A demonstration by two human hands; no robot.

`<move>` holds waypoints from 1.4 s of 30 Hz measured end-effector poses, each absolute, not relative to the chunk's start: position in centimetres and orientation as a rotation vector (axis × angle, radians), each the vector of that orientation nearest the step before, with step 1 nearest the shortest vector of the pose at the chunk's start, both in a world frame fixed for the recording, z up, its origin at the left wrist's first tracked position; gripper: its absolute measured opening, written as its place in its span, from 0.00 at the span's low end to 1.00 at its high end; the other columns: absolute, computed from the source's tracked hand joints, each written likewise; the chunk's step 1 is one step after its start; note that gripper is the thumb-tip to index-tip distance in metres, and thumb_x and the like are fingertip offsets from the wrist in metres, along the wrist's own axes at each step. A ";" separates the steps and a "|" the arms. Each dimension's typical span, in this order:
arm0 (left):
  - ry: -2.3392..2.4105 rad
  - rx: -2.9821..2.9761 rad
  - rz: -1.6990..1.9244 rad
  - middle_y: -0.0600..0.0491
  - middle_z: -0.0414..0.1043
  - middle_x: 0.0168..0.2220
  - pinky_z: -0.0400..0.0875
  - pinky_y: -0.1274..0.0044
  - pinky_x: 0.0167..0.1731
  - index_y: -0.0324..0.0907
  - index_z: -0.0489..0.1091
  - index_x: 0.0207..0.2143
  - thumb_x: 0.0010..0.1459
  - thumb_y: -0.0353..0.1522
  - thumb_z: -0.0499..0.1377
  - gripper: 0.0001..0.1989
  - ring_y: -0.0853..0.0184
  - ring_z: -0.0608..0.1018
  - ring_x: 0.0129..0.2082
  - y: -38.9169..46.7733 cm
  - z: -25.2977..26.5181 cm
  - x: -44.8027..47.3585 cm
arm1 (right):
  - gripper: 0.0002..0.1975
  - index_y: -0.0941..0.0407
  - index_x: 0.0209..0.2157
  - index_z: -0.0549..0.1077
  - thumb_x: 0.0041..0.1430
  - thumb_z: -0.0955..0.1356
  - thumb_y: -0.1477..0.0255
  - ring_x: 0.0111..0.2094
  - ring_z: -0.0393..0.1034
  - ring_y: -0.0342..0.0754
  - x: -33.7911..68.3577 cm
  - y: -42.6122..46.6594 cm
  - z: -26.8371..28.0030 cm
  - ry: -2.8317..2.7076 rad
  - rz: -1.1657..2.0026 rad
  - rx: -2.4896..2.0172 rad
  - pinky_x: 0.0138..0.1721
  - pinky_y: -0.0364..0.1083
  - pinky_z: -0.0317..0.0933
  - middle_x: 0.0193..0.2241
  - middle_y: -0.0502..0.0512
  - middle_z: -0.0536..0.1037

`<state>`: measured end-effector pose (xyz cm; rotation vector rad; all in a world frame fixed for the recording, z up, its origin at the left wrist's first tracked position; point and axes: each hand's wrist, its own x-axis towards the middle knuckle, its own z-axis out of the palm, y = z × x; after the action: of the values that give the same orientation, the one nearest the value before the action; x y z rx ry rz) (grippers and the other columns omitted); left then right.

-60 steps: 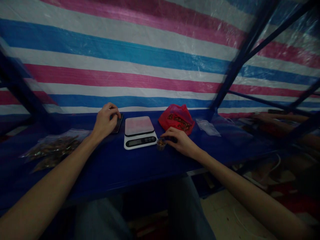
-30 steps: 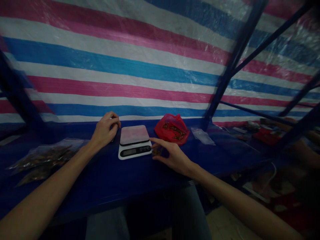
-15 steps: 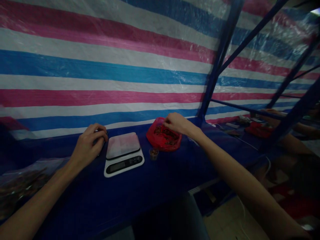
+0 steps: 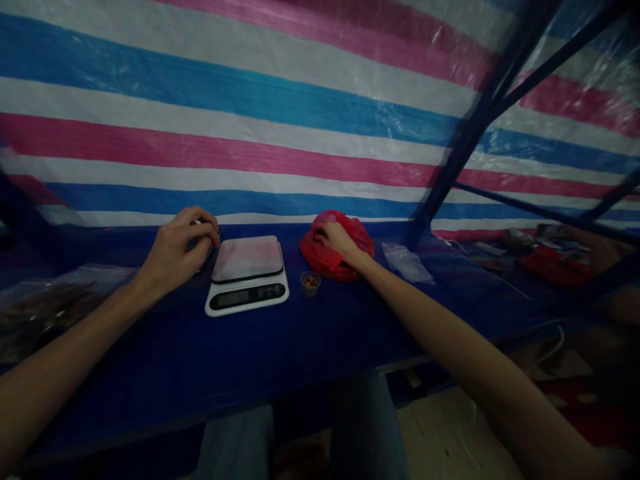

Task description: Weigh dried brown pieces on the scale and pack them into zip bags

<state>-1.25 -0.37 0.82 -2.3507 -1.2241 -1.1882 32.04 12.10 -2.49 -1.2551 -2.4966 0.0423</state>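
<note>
My left hand [image 4: 181, 248] rests left of a white kitchen scale [image 4: 247, 273], its fingers curled around a small dark, shiny-edged thing that I cannot make out. Nothing stands on the scale's plate. At the mouth of a red plastic bag [image 4: 356, 235] is my right hand [image 4: 334, 239], with bent fingers reaching in. Their tips are partly hidden, and so is whatever they hold. A small clear cup [image 4: 310, 285] with brown bits inside stands between the scale and the bag.
A large clear bag of brown dried pieces [image 4: 55, 303] lies at the left. Right of the red bag lies a flat clear zip bag [image 4: 407, 262]. A blue metal frame post [image 4: 450, 167] rises at the back right. Another person's arm [image 4: 595, 250] shows at the far right.
The view has tilted down. My right hand has gone lower into the red bag, whose plastic now hides the brown contents seen before. My left hand stays beside the scale.
</note>
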 end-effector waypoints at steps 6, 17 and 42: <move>-1.261 -2.338 -1.259 0.50 0.71 0.36 0.71 0.67 0.42 0.43 0.70 0.23 0.56 0.25 0.52 0.13 0.63 0.74 0.39 -0.4 0.8 -1.2 | 0.10 0.65 0.39 0.80 0.62 0.66 0.81 0.44 0.74 0.55 33.7 11.2 -1.4 -2.306 -0.073 -1.252 0.48 0.48 0.62 0.42 0.68 0.82; -1.326 -2.336 -1.239 0.50 0.70 0.36 0.69 0.68 0.43 0.42 0.71 0.23 0.57 0.25 0.50 0.14 0.62 0.75 0.40 0.2 0.5 -2.1 | 0.07 0.56 0.38 0.82 0.59 0.71 0.78 0.39 0.77 0.50 37.5 9.3 3.1 -2.414 0.255 -0.932 0.42 0.48 0.67 0.37 0.55 0.83; -1.237 -2.402 -1.158 0.52 0.71 0.36 0.69 0.69 0.42 0.43 0.70 0.24 0.60 0.25 0.50 0.14 0.64 0.74 0.39 -0.5 0.5 -0.8 | 0.08 0.54 0.37 0.83 0.56 0.75 0.78 0.33 0.76 0.44 32.0 1.3 3.7 -2.705 0.524 -0.500 0.37 0.42 0.66 0.33 0.49 0.82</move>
<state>-0.77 -0.49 0.52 -2.4022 -1.2373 -1.1581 31.98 1.29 3.68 -0.5002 -2.7053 0.5243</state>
